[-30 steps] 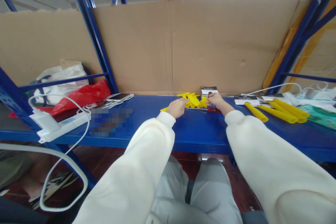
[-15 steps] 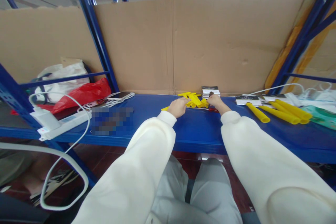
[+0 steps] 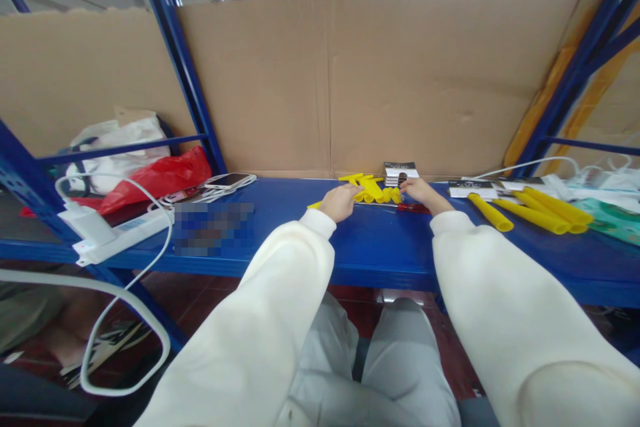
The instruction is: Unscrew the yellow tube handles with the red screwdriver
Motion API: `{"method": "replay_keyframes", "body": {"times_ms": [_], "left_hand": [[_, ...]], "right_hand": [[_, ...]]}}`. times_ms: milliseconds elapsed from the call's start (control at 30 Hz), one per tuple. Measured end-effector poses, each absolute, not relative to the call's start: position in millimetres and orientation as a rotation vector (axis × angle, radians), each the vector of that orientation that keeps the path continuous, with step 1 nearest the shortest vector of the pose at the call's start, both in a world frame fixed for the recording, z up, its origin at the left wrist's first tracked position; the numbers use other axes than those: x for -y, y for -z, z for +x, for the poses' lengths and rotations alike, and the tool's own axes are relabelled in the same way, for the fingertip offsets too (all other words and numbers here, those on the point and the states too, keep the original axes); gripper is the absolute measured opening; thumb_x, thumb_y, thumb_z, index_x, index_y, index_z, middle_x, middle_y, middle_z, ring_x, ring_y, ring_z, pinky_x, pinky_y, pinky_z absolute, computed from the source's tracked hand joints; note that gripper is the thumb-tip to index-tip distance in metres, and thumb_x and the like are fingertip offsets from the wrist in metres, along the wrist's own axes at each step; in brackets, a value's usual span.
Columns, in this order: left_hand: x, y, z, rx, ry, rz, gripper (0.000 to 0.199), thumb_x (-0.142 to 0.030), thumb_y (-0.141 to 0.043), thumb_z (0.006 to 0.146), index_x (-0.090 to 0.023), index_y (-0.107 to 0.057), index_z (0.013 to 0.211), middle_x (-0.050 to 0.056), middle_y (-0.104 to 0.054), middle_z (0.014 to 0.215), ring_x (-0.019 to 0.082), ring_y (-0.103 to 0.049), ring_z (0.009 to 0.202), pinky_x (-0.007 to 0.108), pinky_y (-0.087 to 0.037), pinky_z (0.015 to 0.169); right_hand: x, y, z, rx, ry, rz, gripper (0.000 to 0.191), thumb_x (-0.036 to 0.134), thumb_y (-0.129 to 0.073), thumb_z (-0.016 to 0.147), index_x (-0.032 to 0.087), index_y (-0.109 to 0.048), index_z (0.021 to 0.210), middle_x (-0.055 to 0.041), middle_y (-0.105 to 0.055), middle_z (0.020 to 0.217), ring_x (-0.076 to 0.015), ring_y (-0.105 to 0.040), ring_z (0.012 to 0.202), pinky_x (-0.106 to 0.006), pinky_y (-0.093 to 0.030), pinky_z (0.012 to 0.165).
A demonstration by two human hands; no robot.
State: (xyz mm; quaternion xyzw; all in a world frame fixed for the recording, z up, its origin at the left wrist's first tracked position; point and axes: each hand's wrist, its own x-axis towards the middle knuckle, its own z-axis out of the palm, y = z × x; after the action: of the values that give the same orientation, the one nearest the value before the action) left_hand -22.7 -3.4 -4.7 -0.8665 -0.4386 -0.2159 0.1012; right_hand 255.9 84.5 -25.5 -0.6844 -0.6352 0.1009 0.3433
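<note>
My left hand (image 3: 340,203) is closed with its fingertips at the left side of a pile of short yellow tubes (image 3: 375,191). A yellow end (image 3: 314,205) shows behind its wrist; whatever the fingers pinch is hidden. On the other side of the pile, my right hand (image 3: 421,192) has its thumb and fingers drawn together, and what lies between them is too small to make out. Below that hand, a red-handled tool (image 3: 414,208) lies on the blue table (image 3: 380,247). Just behind the fingers stands a stack of black-and-white cards (image 3: 399,171).
Several long yellow tubes (image 3: 550,210) lie at the right beside more black-and-white cards (image 3: 473,189) and a green package (image 3: 613,219). At the left are a white power strip (image 3: 130,233), a phone (image 3: 231,180) and a red bag (image 3: 160,180). Cardboard (image 3: 400,87) walls the back.
My right hand has shifted slightly right, away from the yellow pile, uncovering more of the red-handled tool. My left hand has stayed nearly in place.
</note>
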Motion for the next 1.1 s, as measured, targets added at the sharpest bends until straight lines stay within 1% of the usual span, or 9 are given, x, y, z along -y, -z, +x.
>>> {"method": "replay_keyframes", "body": {"times_ms": [100,300,400,467,567,667,767,900,1100], "left_hand": [[4,4,-23,1.293,0.636,-2.571,0.051,-0.004,-0.051,0.091,-0.021,-0.066,0.137,0.008,-0.067,0.140,0.020,-0.066,0.126,0.032,-0.050,0.110],[5,3,-23,1.304,0.622,-2.584,0.052,-0.004,-0.051,0.091,-0.020,-0.065,0.139,0.009,-0.066,0.141,0.021,-0.065,0.127,0.032,-0.050,0.110],[5,3,-23,1.309,0.622,-2.584,0.053,-0.004,-0.050,0.091,-0.021,-0.065,0.139,0.008,-0.066,0.141,0.021,-0.065,0.127,0.033,-0.050,0.110],[5,3,-23,1.309,0.622,-2.585,0.052,-0.004,-0.050,0.091,-0.021,-0.065,0.139,0.009,-0.066,0.142,0.021,-0.065,0.127,0.033,-0.050,0.110],[5,3,-23,1.307,0.623,-2.585,0.052,-0.005,-0.051,0.091,-0.021,-0.066,0.138,0.009,-0.066,0.141,0.021,-0.065,0.127,0.033,-0.050,0.110],[5,4,-23,1.311,0.623,-2.573,0.051,-0.005,-0.052,0.091,-0.022,-0.066,0.137,0.008,-0.067,0.141,0.021,-0.066,0.125,0.032,-0.051,0.109],[6,3,-22,1.321,0.615,-2.569,0.052,-0.005,-0.051,0.091,-0.022,-0.065,0.138,0.008,-0.067,0.141,0.021,-0.066,0.125,0.033,-0.051,0.109],[6,3,-22,1.322,0.615,-2.576,0.052,-0.004,-0.051,0.091,-0.021,-0.065,0.138,0.008,-0.066,0.142,0.022,-0.065,0.126,0.033,-0.051,0.109],[4,5,-23,1.295,0.643,-2.571,0.051,-0.004,-0.052,0.091,-0.021,-0.067,0.136,0.009,-0.067,0.141,0.021,-0.067,0.124,0.032,-0.052,0.108]], "right_hand": [[-89,29,257,1.739,-0.238,-1.779,0.023,0.010,-0.061,0.077,0.016,-0.081,0.087,-0.0106,-0.080,0.103,-0.0240,-0.072,0.104,-0.028,-0.052,0.093],[-97,36,260,1.797,-0.229,-1.817,0.027,0.022,-0.066,0.081,0.017,-0.081,0.103,-0.0114,-0.079,0.108,-0.0250,-0.072,0.106,-0.033,-0.052,0.097],[-97,37,260,1.827,-0.219,-1.821,0.031,0.027,-0.064,0.084,0.017,-0.080,0.108,-0.0113,-0.079,0.109,-0.0248,-0.072,0.104,-0.034,-0.052,0.097],[-95,35,257,1.856,-0.215,-1.834,0.032,0.026,-0.062,0.085,0.018,-0.080,0.110,-0.0111,-0.079,0.112,-0.0251,-0.072,0.107,-0.033,-0.052,0.098],[-88,32,251,1.913,-0.211,-1.843,0.036,0.019,-0.058,0.085,0.017,-0.080,0.113,-0.0110,-0.076,0.122,-0.0259,-0.070,0.115,-0.031,-0.050,0.103],[-79,29,243,1.979,-0.225,-1.798,0.045,0.012,-0.053,0.082,0.016,-0.078,0.120,-0.0104,-0.073,0.130,-0.0253,-0.068,0.121,-0.031,-0.048,0.107],[-73,26,239,2.056,-0.241,-1.753,0.055,0.007,-0.052,0.078,0.018,-0.075,0.126,-0.0073,-0.072,0.132,-0.0242,-0.068,0.121,-0.030,-0.048,0.107],[-67,23,237,2.110,-0.223,-1.890,0.059,0.007,-0.052,0.078,0.020,-0.073,0.132,-0.0059,-0.073,0.130,-0.0261,-0.070,0.117,-0.032,-0.051,0.104],[-65,22,233,2.129,-0.136,-1.943,0.057,0.010,-0.054,0.079,0.023,-0.073,0.131,-0.0045,-0.072,0.132,-0.0268,-0.067,0.123,-0.034,-0.049,0.107]]}}
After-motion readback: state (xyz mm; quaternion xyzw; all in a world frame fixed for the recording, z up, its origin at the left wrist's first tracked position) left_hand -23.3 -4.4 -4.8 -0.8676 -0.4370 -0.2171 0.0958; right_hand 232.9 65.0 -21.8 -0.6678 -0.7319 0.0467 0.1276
